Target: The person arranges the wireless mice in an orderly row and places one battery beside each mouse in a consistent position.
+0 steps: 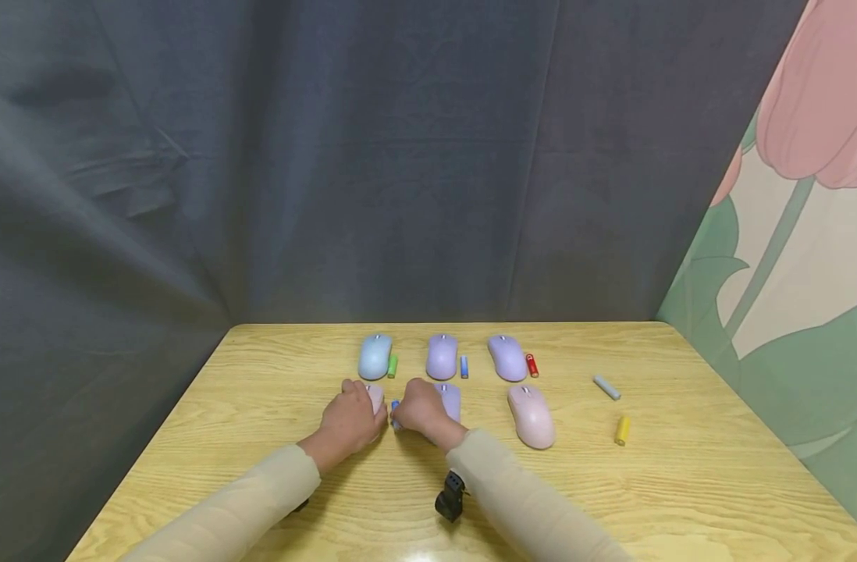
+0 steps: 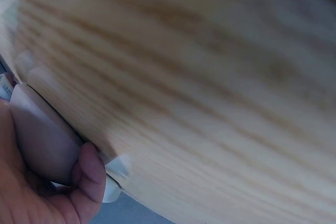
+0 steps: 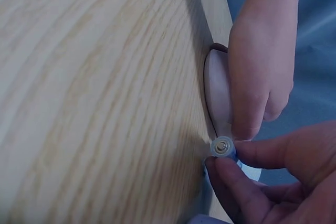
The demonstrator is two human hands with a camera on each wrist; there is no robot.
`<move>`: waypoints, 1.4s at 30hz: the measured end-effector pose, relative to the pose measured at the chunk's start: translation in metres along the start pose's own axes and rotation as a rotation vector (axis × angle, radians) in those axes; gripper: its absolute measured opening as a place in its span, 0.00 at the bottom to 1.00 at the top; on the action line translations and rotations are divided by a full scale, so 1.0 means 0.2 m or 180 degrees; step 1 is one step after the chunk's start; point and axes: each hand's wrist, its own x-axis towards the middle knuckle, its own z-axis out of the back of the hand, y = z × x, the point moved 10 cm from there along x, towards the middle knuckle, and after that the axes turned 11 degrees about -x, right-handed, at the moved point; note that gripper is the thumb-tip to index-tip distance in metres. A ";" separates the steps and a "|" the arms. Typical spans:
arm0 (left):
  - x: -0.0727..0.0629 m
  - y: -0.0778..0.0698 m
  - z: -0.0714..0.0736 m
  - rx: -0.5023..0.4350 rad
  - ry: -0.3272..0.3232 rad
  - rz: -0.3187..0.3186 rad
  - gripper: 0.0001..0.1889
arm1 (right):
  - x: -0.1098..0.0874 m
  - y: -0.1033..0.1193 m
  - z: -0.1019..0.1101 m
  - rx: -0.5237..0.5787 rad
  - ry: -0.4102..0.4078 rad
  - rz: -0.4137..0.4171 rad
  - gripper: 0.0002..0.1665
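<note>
My left hand (image 1: pixel 350 415) grips a pale pink computer mouse (image 1: pixel 376 396) at the front left of the group, mostly covering it. In the left wrist view, the thumb curls round one end of this pink mouse (image 2: pixel 44 132), which sits on the table. Just right of it, my right hand (image 1: pixel 423 407) pinches a blue battery (image 1: pixel 396 414) between thumb and fingers. The right wrist view shows the end of the battery (image 3: pixel 223 147), close beside the pink mouse (image 3: pixel 217 85). A purple mouse (image 1: pixel 451 400) lies partly hidden behind the right hand.
Along the back stand a light blue mouse (image 1: pixel 375 357) with a green battery (image 1: pixel 392 366), a purple mouse (image 1: pixel 442 357) with a blue battery (image 1: pixel 464 367), and another purple mouse (image 1: pixel 507 359) with a red battery (image 1: pixel 532 365). Rightward lie a pink mouse (image 1: pixel 531 417), grey battery (image 1: pixel 607 387) and yellow battery (image 1: pixel 622 430).
</note>
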 end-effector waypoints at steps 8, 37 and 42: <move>0.00 0.00 -0.01 -0.0036 0.0017 0.0004 0.25 | 0.00 0.03 -0.03 -0.0154 0.0081 0.0072 0.10; 0.00 0.00 -0.01 -0.0041 0.0053 0.0046 0.24 | 0.00 0.05 -0.04 -0.0335 0.0151 0.0069 0.13; 0.00 0.01 -0.01 -0.0024 0.0026 0.0042 0.25 | 0.00 0.05 -0.04 -0.0386 0.0137 0.0086 0.13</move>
